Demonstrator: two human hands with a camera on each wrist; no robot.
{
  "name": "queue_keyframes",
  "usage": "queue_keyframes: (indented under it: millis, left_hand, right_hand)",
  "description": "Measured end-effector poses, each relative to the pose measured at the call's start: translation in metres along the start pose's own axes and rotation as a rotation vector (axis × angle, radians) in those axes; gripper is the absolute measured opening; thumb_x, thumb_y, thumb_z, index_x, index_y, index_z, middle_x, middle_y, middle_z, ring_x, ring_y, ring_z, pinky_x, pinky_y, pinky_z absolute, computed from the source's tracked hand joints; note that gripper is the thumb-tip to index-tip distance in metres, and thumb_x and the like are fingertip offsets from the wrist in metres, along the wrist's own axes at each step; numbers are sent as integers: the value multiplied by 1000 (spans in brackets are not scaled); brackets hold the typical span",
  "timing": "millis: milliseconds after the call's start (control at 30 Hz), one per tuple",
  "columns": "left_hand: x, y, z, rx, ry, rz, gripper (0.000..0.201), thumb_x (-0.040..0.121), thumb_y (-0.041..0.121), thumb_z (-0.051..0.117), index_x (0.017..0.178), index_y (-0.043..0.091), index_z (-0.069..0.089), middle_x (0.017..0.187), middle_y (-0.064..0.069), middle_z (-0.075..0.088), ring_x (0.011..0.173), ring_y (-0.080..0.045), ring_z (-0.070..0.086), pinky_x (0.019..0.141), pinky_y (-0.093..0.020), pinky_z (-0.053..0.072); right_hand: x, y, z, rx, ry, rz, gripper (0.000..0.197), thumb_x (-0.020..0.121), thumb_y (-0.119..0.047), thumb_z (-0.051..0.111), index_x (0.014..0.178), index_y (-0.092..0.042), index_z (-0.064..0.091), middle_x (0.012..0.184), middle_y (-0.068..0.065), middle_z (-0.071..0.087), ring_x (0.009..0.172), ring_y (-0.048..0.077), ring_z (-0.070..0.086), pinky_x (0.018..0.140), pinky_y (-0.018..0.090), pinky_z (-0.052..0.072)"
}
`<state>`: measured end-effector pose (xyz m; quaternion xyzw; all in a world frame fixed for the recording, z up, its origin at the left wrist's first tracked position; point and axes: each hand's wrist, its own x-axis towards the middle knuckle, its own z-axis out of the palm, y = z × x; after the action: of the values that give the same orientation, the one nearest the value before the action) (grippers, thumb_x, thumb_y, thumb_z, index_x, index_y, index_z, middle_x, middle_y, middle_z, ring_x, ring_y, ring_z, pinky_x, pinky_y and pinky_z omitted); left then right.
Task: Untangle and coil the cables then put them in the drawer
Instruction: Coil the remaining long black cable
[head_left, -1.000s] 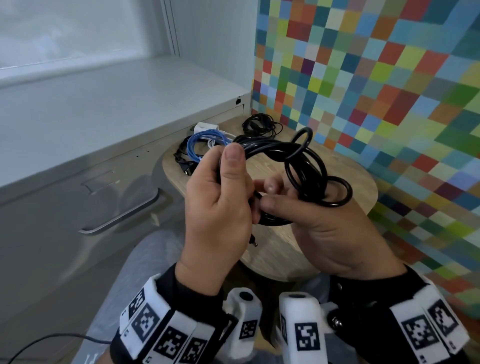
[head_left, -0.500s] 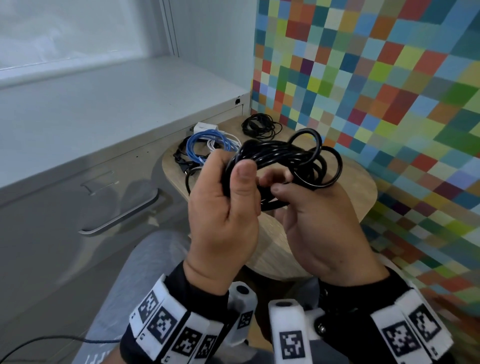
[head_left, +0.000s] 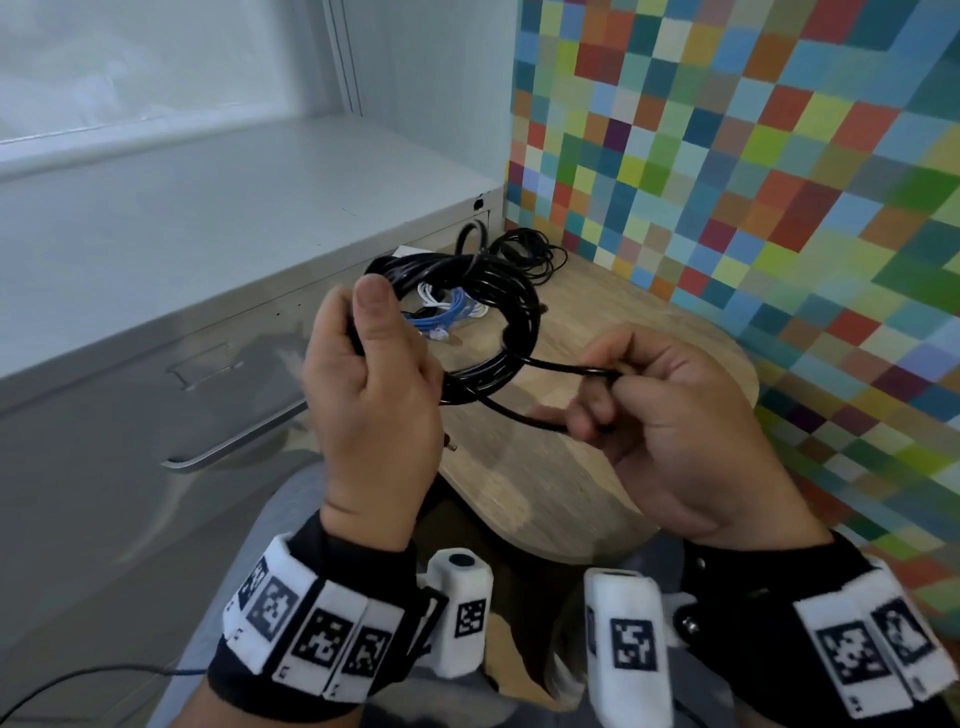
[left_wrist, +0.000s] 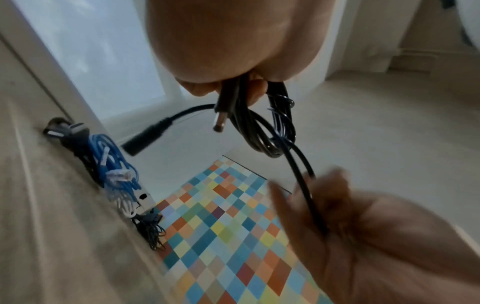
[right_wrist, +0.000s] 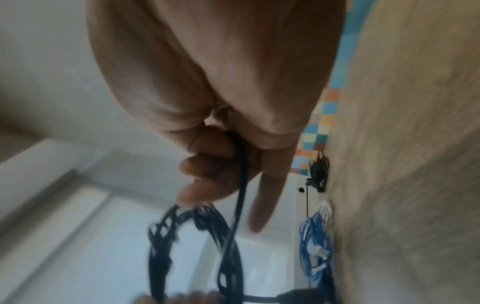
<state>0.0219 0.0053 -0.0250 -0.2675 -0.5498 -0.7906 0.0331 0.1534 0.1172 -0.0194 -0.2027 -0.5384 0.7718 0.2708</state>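
Black cable (head_left: 483, 317) gripped, seemingly both hands.

- Small round wooden table (head_left: 597, 332), pale grain, set beside a grey drawer cabinet (head_left: 156, 374) and against a multicoloured chequered wall (head_left: 753, 182).
- On the tabletop, near the cabinet: blue cable (head_left: 441, 317) bundled together with a white cable (head_left: 431, 291), touching each other.
- Beside those in the left wrist view, a black cord with a plug (left_wrist: 66, 131), lying against the blue bundle.
- Farther back, close to the wall corner: a thin black cable (head_left: 530, 249) in a loose heap, apart from the blue bundle.
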Motion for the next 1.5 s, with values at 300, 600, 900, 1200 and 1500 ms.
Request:
queue_keyframes:
  millis: [300,600,900,1200,1500]
  left_hand:
    - [29,-8,-17,-204,95,-360,41,109,41,44,74,20,40,61,2,30,57,-20,18,48,-31,18]
    - [8,4,4,-643,12,-555,45,105,54,41,76,20,46,59,4,26,45,-13,26,61,-31,37]
    - [-13,8,19,-562,-97,-575,42,94,54,52,74,17,46,59,0,33,51,-18,41,64,-38,42]
    - [-2,0,0,65,-467,-493,40,104,38,53,97,1,64,80,-7,52,65,-14,50,64,-32,41]
    - [2,0,-9,0,-608,-643,36,82,35,70,109,10,72,102,-21,74,91,-39,74,71,-31,62]
  right_hand:
    - [-6,-24,-35,-244,41,-83,53,77,14,28,65,-13,72,51,4,38,42,11,20,43,22,12]
    - [-8,-14,-19,-445,-70,-31,74,62,-72,81,123,-35,60,54,-12,56,43,1,37,40,18,29]
    - [-3,15,28,-323,47,-164,26,102,-33,58,97,-13,74,60,3,50,44,2,40,45,13,33]
    - [-2,-5,-6,-552,131,-183,35,105,-39,50,80,-20,66,53,-5,41,43,6,34,44,18,30]
    - [0,-7,-18,-734,110,-220,34,105,-40,52,83,-20,68,51,-15,49,51,2,45,59,29,36]
